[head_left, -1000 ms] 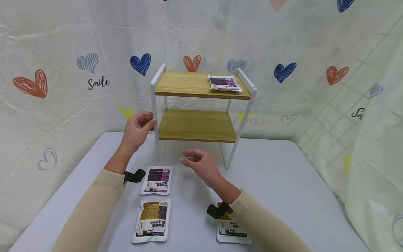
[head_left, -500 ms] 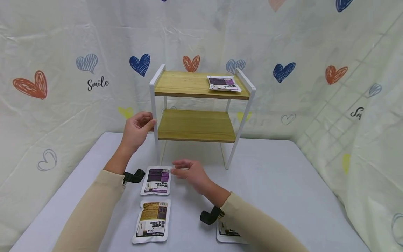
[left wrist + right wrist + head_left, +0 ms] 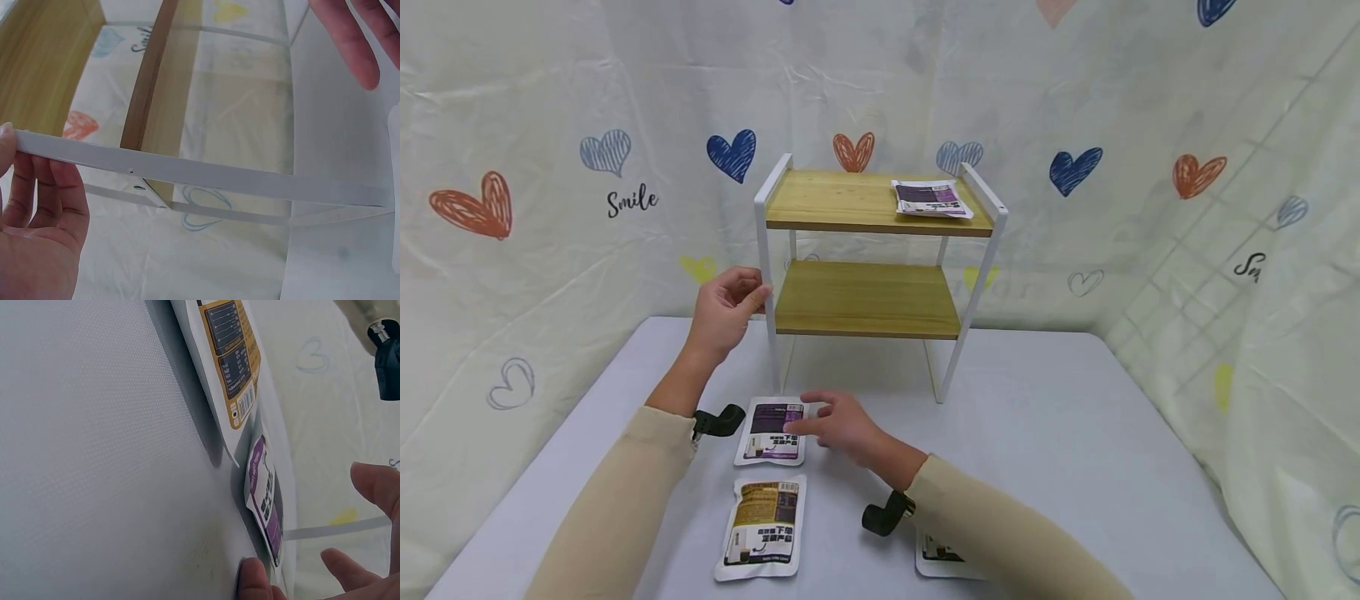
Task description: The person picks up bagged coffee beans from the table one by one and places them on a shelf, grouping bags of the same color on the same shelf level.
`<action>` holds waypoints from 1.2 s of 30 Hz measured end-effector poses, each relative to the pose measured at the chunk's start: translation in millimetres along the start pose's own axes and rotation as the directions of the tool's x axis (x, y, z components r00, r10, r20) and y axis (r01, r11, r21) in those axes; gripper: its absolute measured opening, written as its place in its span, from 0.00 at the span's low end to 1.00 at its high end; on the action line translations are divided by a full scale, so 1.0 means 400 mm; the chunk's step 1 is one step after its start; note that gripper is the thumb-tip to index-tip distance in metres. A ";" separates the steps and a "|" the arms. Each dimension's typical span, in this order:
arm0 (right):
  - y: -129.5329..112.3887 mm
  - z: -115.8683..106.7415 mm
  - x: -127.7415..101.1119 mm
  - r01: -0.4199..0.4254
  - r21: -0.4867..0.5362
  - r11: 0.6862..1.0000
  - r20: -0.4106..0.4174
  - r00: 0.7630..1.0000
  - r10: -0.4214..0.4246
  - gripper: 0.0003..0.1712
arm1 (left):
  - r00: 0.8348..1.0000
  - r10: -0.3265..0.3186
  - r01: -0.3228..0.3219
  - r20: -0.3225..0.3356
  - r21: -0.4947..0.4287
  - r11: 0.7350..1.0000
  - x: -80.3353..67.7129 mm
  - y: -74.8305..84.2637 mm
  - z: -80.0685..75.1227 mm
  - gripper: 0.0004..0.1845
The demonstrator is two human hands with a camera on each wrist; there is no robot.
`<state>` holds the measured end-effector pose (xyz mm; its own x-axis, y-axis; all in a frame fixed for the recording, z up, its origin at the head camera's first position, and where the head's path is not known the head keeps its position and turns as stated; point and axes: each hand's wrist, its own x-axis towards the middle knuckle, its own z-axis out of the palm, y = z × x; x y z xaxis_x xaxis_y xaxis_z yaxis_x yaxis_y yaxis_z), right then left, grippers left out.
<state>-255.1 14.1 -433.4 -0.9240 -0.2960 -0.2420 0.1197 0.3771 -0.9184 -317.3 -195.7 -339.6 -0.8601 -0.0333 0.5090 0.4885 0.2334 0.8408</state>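
Observation:
My left hand (image 3: 722, 312) grips the white left front post (image 3: 212, 175) of a two-tier wooden shelf rack (image 3: 865, 300), thumb on one side and curled fingers on the other. A flat white pouch with a purple label (image 3: 767, 433) lies on the table in front of the rack. Over its right edge reaches my right hand (image 3: 846, 429), thumb and fingers apart and holding nothing. In the right wrist view the fingertips (image 3: 253, 578) are close beside the purple-label pouch's near end. Another purple-label pouch (image 3: 932, 198) rests on the top shelf, at its right side.
A pouch with a gold label (image 3: 763, 529) lies nearer on the white table (image 3: 1060, 467), below the purple one. Another pouch (image 3: 936, 562) sits partly hidden under the right sleeve. A heart-printed curtain (image 3: 880, 75) hangs behind and at the sides.
My right hand has moved left and toward me, from in front of the lower shelf to the purple-label pouch on the table. The left hand stays on the post.

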 end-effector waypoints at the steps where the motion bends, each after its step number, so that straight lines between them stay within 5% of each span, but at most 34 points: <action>1: -0.001 0.004 0.000 0.000 -0.008 1.000 -0.002 1.000 0.000 0.38 | 1.000 0.001 -0.001 0.001 0.001 1.000 0.000 0.001 0.000 0.15; 14: -0.006 0.043 0.014 0.008 -0.114 0.993 -0.048 0.999 -0.014 0.37 | 1.000 0.002 -0.002 0.005 -0.009 1.000 -0.001 0.000 0.003 0.16; 23: -0.002 0.073 0.031 0.060 -0.262 0.963 -0.101 0.991 -0.089 0.34 | 1.000 0.006 -0.006 0.004 0.004 1.000 -0.002 0.001 -0.001 0.16; 36: -0.012 0.095 0.033 0.038 -0.374 0.927 -0.135 0.986 -0.095 0.34 | 1.000 -0.004 0.004 -0.004 0.009 1.000 -0.004 0.008 0.002 0.15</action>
<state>-254.1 -25.0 -444.0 -0.9718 -0.2090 -0.1095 -0.0597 0.6667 -0.7429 -314.3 -194.0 -337.9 -0.8614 -0.0386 0.5064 0.4835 0.2424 0.8411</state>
